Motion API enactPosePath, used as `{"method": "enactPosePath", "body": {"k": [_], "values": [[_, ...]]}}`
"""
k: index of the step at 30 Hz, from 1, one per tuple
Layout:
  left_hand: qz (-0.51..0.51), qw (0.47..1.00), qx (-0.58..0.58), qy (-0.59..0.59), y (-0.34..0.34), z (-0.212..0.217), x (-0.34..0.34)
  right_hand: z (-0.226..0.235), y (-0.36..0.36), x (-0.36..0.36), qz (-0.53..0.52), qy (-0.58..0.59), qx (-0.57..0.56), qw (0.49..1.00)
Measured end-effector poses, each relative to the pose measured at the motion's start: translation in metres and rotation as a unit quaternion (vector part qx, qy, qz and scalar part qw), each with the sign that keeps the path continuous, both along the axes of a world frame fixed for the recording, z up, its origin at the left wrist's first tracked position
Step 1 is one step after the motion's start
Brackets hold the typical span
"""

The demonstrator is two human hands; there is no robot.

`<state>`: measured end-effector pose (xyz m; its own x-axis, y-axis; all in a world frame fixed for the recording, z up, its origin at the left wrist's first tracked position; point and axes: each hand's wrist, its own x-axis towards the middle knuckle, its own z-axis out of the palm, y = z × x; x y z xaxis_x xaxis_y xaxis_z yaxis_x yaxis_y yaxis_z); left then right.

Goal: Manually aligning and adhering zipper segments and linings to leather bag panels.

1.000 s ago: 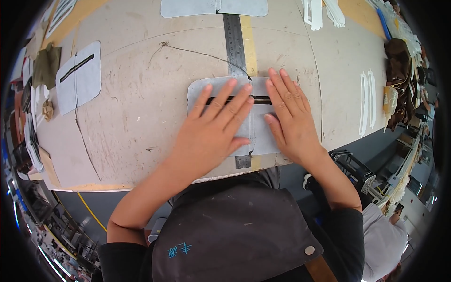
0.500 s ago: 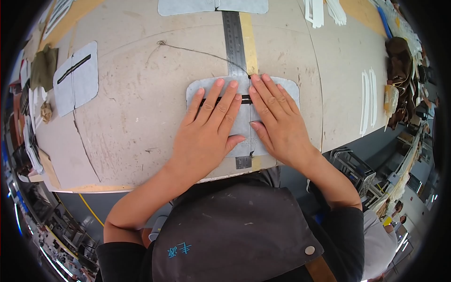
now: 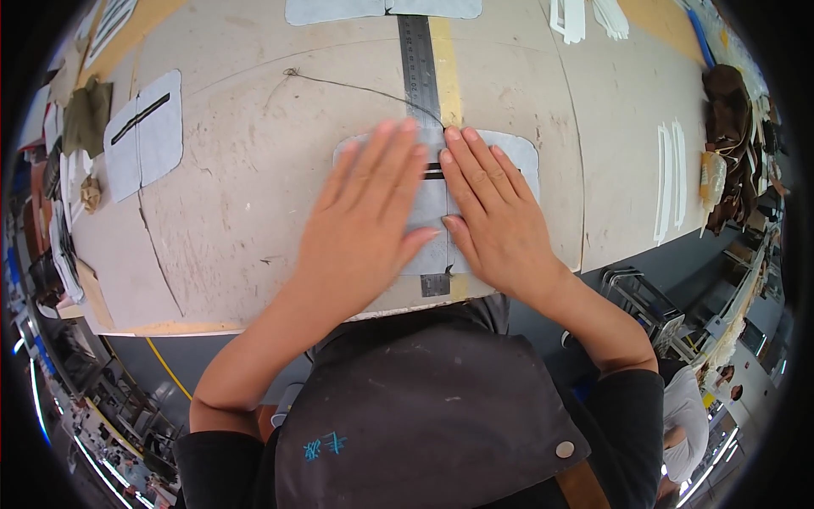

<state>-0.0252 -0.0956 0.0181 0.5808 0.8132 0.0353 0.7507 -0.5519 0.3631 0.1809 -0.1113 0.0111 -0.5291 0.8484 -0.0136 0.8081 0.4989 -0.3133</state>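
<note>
Half a second earlier we saw the left hand point(image 3: 360, 229) sharp; now it had blurred, and its fingertips had shifted toward 12 o'clock, covering part of the panel's point(image 3: 431, 199) far edge. It was open, fingers extended, gripping nothing; we could not tell whether it touched the panel. The right hand point(image 3: 500, 212) lay much as before, flat over the grey panel's 3 o'clock half, fingers straight, holding nothing. We saw a thread point(image 3: 365, 86) running toward 10 o'clock from the panel, also much as before.

For writing, we saw blue characters point(image 3: 325, 446) on the apron point(image 3: 415, 399) at 6 o'clock, and scale marks on the ruler point(image 3: 420, 76), which showed beyond the panel at 12 and 6 o'clock beside a yellow strip point(image 3: 446, 76).

The table's point(image 3: 229, 212) near edge ran just below the panel at 6 o'clock. Its surface stretched toward a second panel point(image 3: 161, 157) at 9 o'clock and white strips point(image 3: 662, 182) at 3 o'clock.
</note>
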Motion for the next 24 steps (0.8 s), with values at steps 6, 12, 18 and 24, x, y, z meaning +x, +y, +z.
{"method": "enactPosePath", "body": {"k": [6,12,18,24], "values": [[-0.033,0.999,-0.007,-0.039,0.005,-0.016,0.019,0.000,-0.001,0.018,-0.016,0.032,0.008,0.999],[-0.038,0.999,-0.015,-0.030,0.005,-0.016,0.016,0.002,-0.005,0.024,-0.022,0.027,0.009,0.999],[-0.039,0.999,0.004,-0.007,0.002,-0.016,0.015,0.002,-0.003,0.012,-0.007,0.051,-0.018,0.999],[-0.041,0.999,-0.009,0.000,0.000,-0.015,0.003,0.004,-0.002,0.006,-0.026,0.040,-0.018,0.999]]}}
